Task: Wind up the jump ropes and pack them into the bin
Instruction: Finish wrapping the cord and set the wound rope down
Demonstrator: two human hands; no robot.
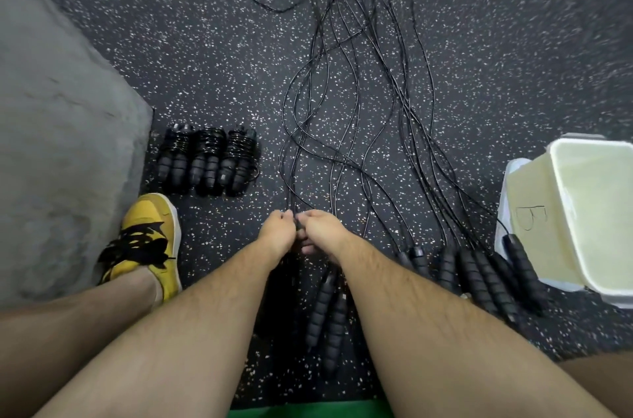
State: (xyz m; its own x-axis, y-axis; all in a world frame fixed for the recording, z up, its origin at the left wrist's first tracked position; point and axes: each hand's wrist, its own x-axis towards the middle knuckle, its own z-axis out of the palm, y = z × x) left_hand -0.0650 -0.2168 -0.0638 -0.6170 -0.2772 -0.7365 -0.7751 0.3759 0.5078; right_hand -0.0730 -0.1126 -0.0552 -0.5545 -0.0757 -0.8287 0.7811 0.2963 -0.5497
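Note:
My left hand [276,229] and my right hand [320,229] meet low over the floor, both pinching the black cord of one jump rope [291,150]. That rope's two foam handles [327,308] lie between my forearms. Three wound-up jump ropes [206,160] sit side by side at the left. Several unwound ropes stretch away across the floor, and their handles [486,277] lie bunched beside the bin. The white plastic bin [589,212] stands at the right, tilted, with nothing visible inside.
A grey mat or block [61,129] fills the left side. My yellow shoe with black laces [147,239] rests next to it. The floor [171,40] is dark speckled rubber. A green strip [308,410] shows at the bottom edge.

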